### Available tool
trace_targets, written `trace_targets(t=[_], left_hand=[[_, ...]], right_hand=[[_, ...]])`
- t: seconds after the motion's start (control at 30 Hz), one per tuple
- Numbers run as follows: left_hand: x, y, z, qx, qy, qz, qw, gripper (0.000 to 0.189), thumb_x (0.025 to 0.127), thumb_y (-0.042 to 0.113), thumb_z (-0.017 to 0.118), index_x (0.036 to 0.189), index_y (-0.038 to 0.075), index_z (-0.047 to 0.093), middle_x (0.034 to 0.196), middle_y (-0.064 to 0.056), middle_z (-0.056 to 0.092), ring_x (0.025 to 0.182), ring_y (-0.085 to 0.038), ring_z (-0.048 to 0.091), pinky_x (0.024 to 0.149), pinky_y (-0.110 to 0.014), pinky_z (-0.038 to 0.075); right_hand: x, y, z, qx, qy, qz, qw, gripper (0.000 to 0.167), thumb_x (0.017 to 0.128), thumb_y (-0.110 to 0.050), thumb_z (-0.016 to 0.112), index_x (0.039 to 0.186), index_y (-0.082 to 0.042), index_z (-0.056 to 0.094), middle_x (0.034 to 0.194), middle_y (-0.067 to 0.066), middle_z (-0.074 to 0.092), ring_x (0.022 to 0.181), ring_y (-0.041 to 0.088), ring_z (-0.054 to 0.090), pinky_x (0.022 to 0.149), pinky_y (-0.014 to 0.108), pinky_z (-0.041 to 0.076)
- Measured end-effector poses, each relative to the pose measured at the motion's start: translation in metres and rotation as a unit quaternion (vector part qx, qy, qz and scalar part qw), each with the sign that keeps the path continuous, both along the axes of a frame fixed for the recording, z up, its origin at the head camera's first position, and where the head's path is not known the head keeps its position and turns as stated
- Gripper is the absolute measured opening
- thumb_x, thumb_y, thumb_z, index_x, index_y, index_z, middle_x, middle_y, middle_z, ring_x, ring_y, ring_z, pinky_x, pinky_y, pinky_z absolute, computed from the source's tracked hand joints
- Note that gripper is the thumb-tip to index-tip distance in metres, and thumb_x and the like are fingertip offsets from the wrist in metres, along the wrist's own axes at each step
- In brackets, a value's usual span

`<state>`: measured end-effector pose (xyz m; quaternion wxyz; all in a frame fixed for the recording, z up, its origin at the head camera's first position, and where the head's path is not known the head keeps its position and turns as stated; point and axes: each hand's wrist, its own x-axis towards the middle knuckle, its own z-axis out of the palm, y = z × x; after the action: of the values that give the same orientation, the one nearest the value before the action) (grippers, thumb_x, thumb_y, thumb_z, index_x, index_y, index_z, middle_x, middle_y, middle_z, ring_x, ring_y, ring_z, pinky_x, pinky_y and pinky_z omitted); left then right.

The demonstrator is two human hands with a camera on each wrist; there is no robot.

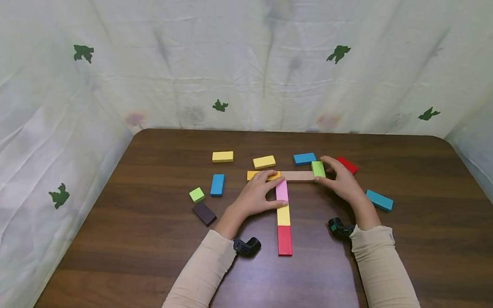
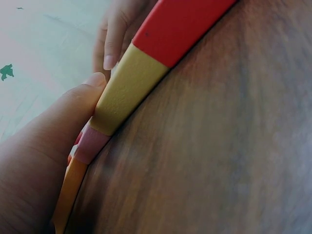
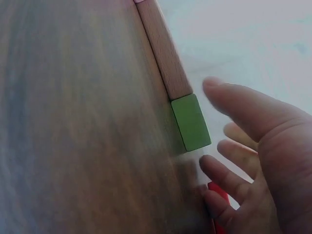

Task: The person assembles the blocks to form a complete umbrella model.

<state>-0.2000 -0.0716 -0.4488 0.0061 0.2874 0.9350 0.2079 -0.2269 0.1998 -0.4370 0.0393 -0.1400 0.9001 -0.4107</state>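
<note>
Wooden blocks lie flat in a T on the table. A pink block (image 1: 281,191), a yellow block (image 1: 283,216) and a red block (image 1: 284,241) form its stem. The crossbar has an orange block (image 1: 251,175), a plain wood block (image 1: 297,176) and a light green block (image 1: 318,169) set crosswise at the right end. My left hand (image 1: 252,197) rests over the pink block, thumb by the yellow seam, fingers at the orange block and partly covering it. My right hand (image 1: 345,183) is spread beside the green block, thumb and fingers apart around its right side.
Behind the crossbar lie two yellow blocks (image 1: 264,162), a blue block (image 1: 305,159) and a red block (image 1: 347,165). Another blue block (image 1: 379,200) sits right of my right wrist. To the left are a blue block (image 1: 217,185), a green block (image 1: 197,194) and a dark block (image 1: 204,214).
</note>
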Motion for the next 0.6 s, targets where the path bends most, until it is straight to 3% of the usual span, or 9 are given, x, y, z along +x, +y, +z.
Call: trace_targets(t=[0.27,0.6], left_hand=[[0.0,0.001,-0.001,0.004,-0.001,0.001,1.0,0.07,0.076,0.06,0.057,0.134,0.024,0.044,0.137,0.0,0.033,0.125,-0.02,0.025,0.099,-0.041,0.027],[0.0,0.001,-0.001,0.0,-0.003,0.004,1.0,0.07,0.076,0.062,0.055,0.134,0.025,0.044,0.137,0.0,0.033,0.126,-0.019,0.025,0.099,-0.04,0.027]], right_hand=[[-0.004,-0.004,0.005,-0.011,0.008,-0.019,0.9997,0.068,0.085,-0.034,0.061,0.139,-0.006,0.03,0.14,0.017,0.029,0.125,0.036,0.029,0.095,0.055,0.027],[-0.018,-0.017,0.015,0.004,0.027,-0.019,0.9995,0.068,0.083,-0.032,0.064,0.138,-0.006,0.032,0.14,0.016,0.031,0.127,0.033,0.027,0.097,0.053,0.025]])
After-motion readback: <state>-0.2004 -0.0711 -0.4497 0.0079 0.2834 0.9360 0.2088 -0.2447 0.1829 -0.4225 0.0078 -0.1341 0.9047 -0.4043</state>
